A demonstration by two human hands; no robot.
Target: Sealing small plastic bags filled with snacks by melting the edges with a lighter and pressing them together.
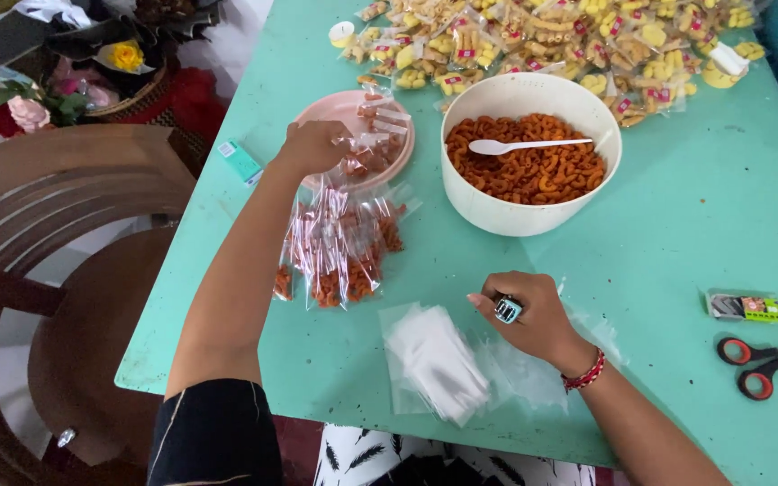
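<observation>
My left hand (314, 147) reaches out to the pink plate (328, 110) and is closed on a small clear filled packet (356, 160) at its near edge. More filled packets of orange snacks (339, 250) lie in a pile just below the plate. My right hand (526, 310), with a ring and a red bracelet, rests palm down on the green table (677, 243), fingers bent, beside a stack of empty clear bags (434, 360). A white bowl (497, 211) of orange curled snacks with a white spoon (526, 145) stands between the hands.
Many packets of yellow snacks (551, 45) cover the far side of the table. Red-handled scissors (761, 362) and a small stapler box (749, 308) lie at the right. A small green box (241, 162) sits near the left edge. A wooden chair (56, 270) stands at left.
</observation>
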